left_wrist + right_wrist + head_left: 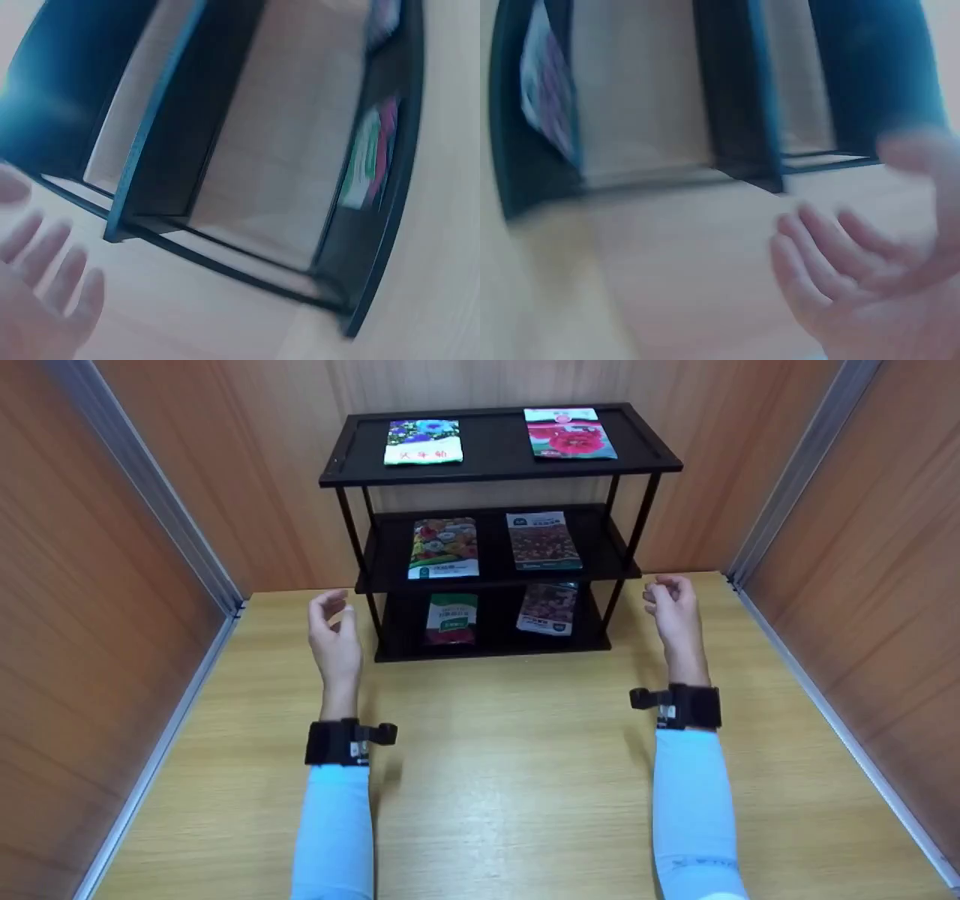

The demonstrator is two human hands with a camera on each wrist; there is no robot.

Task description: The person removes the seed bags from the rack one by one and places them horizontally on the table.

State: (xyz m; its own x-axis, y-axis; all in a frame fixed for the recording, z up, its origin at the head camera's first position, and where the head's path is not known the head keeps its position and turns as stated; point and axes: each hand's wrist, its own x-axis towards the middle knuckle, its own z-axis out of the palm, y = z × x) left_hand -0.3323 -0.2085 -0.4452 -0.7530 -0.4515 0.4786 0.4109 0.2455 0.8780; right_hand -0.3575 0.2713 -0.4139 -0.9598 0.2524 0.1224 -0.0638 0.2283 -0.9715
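Note:
A black three-tier shelf (495, 476) stands against the back wall. My left hand (335, 637) hovers just left of it, fingers loosely bent and holding nothing. On the other side my right hand (675, 611) is raised near the shelf's right posts, likewise holding nothing. On top lie a blue-flower seed packet (424, 441) and a pink-flower seed packet (570, 433). The middle tier bears a multicoloured flower packet (444, 547) and a reddish-brown flower packet (543, 540). Down on the bottom tier are a green-and-white packet (452, 619) and a purplish flower packet (548, 609).
Wood-grain panels enclose the space, with a left wall (97, 607) and a right wall (862, 562) edged in metal strips. A light wooden tabletop (502, 780) extends in front of the shelf. Black wrist straps with small cameras sit on both forearms.

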